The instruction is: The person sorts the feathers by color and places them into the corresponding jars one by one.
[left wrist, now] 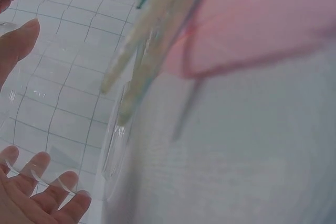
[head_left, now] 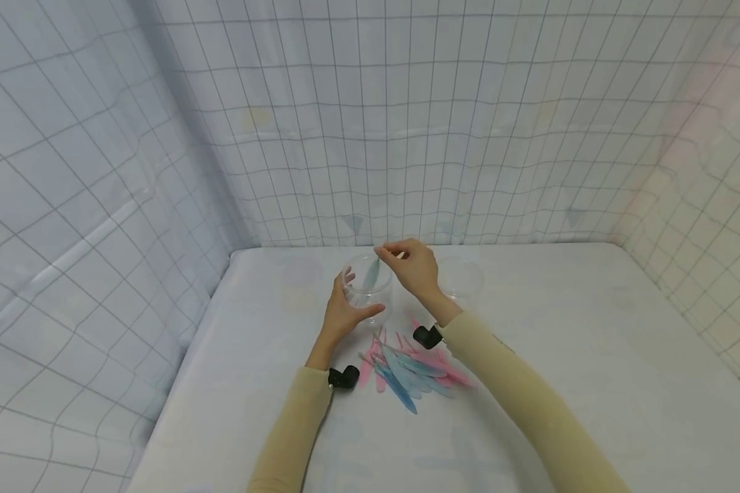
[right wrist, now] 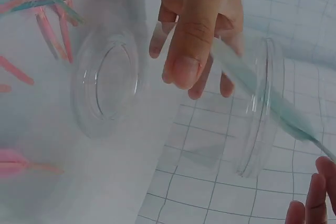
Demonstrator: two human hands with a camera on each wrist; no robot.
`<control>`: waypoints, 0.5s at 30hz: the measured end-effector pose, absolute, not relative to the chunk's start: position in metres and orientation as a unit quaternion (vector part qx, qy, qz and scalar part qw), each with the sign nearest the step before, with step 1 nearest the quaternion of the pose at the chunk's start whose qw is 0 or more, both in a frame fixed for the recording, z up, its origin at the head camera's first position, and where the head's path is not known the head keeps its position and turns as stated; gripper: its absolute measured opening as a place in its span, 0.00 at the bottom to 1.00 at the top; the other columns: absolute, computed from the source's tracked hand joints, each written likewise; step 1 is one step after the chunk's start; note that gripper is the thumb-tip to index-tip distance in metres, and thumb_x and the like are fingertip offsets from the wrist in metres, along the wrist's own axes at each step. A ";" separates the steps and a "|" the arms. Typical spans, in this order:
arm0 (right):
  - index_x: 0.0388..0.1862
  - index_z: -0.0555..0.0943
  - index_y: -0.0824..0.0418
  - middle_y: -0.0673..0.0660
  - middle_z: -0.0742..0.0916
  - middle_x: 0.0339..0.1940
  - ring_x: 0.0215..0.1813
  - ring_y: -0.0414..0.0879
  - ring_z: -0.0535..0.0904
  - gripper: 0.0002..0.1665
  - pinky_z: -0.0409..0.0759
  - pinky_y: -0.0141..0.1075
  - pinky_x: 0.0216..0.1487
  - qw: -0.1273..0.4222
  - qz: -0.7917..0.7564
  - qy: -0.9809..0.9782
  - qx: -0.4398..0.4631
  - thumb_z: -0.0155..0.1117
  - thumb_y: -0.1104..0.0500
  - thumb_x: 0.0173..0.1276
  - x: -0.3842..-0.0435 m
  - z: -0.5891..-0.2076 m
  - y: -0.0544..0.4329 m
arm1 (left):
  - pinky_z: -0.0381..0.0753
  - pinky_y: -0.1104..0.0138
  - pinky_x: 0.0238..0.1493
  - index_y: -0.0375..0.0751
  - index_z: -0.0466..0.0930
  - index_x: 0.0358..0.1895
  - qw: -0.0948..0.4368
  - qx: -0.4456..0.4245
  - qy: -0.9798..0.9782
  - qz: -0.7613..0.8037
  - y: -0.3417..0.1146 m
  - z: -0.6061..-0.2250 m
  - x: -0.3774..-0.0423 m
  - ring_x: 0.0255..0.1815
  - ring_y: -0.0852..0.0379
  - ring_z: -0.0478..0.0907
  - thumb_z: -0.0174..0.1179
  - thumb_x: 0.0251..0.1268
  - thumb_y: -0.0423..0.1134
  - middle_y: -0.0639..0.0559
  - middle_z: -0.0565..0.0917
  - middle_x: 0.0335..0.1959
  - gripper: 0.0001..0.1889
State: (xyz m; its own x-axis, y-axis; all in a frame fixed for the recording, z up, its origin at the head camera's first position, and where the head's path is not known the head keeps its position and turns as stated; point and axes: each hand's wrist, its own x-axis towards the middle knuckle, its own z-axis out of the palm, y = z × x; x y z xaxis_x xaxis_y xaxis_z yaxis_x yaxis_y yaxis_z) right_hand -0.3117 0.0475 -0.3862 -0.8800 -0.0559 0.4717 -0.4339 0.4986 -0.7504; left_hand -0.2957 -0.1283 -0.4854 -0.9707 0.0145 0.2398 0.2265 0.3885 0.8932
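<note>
Jar (head_left: 382, 296) is sitting roughly upright, my left hand (head_left: 340, 309) clamping its wall. My right hand (head_left: 414, 265) is pinching a blue-green feather (head_left: 371, 275) by the quill, vane hanging inside the jar. Risks: bad angle could be bending the vane on the rim; slackening left grip, tipping the jar; low right wrist camera (head_left: 427, 337), scattering loose feathers (head_left: 428, 368) on my side of it.
</note>
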 end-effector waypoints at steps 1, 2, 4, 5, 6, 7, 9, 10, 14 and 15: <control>0.39 0.88 0.58 0.54 0.85 0.37 0.34 0.46 0.78 0.19 0.75 0.37 0.29 0.191 0.465 -0.852 0.144 0.66 0.44 0.64 -0.312 -0.388 0.049 | 0.61 0.47 0.63 0.48 0.46 0.74 0.095 -0.074 -0.828 -0.548 -0.128 -0.486 -0.296 0.68 0.43 0.59 0.77 0.42 0.49 0.45 0.62 0.69 0.57; 0.40 0.88 0.58 0.54 0.85 0.37 0.34 0.46 0.78 0.20 0.75 0.37 0.28 0.188 0.450 -0.861 0.143 0.65 0.44 0.64 -0.312 -0.390 0.051 | 0.61 0.46 0.63 0.48 0.46 0.74 0.095 -0.075 -0.827 -0.548 -0.127 -0.487 -0.296 0.68 0.42 0.59 0.77 0.43 0.49 0.45 0.62 0.70 0.57; 0.40 0.88 0.58 0.54 0.85 0.37 0.35 0.46 0.78 0.19 0.75 0.37 0.27 0.187 0.427 -0.874 0.139 0.64 0.44 0.64 -0.311 -0.393 0.057 | 0.61 0.47 0.63 0.49 0.46 0.74 0.096 -0.077 -0.829 -0.546 -0.127 -0.487 -0.297 0.68 0.43 0.58 0.77 0.43 0.50 0.45 0.62 0.70 0.57; 0.40 0.88 0.58 0.54 0.85 0.36 0.34 0.47 0.78 0.19 0.75 0.37 0.27 0.189 0.419 -0.877 0.139 0.65 0.44 0.65 -0.311 -0.393 0.060 | 0.61 0.47 0.63 0.50 0.46 0.74 0.097 -0.078 -0.829 -0.545 -0.126 -0.487 -0.298 0.68 0.43 0.58 0.76 0.43 0.51 0.46 0.62 0.70 0.57; 0.40 0.88 0.58 0.54 0.85 0.36 0.34 0.46 0.78 0.18 0.75 0.38 0.26 0.191 0.416 -0.878 0.141 0.65 0.45 0.65 -0.309 -0.394 0.063 | 0.61 0.47 0.63 0.50 0.46 0.74 0.098 -0.080 -0.831 -0.542 -0.126 -0.487 -0.299 0.68 0.43 0.58 0.76 0.43 0.51 0.46 0.62 0.70 0.57; 0.40 0.88 0.58 0.54 0.84 0.35 0.33 0.46 0.78 0.17 0.75 0.38 0.26 0.192 0.413 -0.879 0.144 0.65 0.46 0.65 -0.308 -0.394 0.067 | 0.61 0.47 0.63 0.51 0.45 0.74 0.100 -0.081 -0.832 -0.539 -0.127 -0.487 -0.299 0.68 0.44 0.58 0.76 0.42 0.52 0.47 0.62 0.70 0.58; 0.38 0.88 0.59 0.54 0.84 0.33 0.31 0.46 0.77 0.16 0.74 0.38 0.25 0.192 0.412 -0.878 0.154 0.66 0.48 0.65 -0.302 -0.395 0.073 | 0.61 0.47 0.63 0.51 0.46 0.74 0.102 -0.082 -0.834 -0.536 -0.128 -0.487 -0.300 0.68 0.44 0.59 0.76 0.42 0.53 0.47 0.62 0.69 0.58; 0.38 0.88 0.59 0.54 0.84 0.32 0.30 0.46 0.76 0.15 0.73 0.38 0.24 0.190 0.411 -0.877 0.162 0.66 0.48 0.64 -0.299 -0.396 0.076 | 0.62 0.47 0.62 0.51 0.45 0.74 0.102 -0.082 -0.835 -0.534 -0.128 -0.487 -0.301 0.68 0.43 0.59 0.76 0.42 0.54 0.48 0.62 0.69 0.58; 0.34 0.88 0.59 0.52 0.82 0.28 0.28 0.45 0.75 0.12 0.72 0.37 0.26 0.186 0.405 -0.872 0.201 0.68 0.51 0.63 -0.286 -0.400 0.084 | 0.62 0.47 0.62 0.51 0.45 0.74 0.097 -0.083 -0.834 -0.537 -0.130 -0.487 -0.299 0.67 0.42 0.59 0.76 0.42 0.55 0.47 0.62 0.70 0.58; 0.33 0.88 0.59 0.52 0.82 0.27 0.28 0.45 0.75 0.12 0.72 0.36 0.27 0.187 0.401 -0.871 0.213 0.69 0.52 0.62 -0.283 -0.402 0.086 | 0.62 0.46 0.62 0.51 0.45 0.74 0.095 -0.083 -0.833 -0.538 -0.130 -0.488 -0.298 0.67 0.41 0.59 0.76 0.42 0.55 0.46 0.62 0.70 0.58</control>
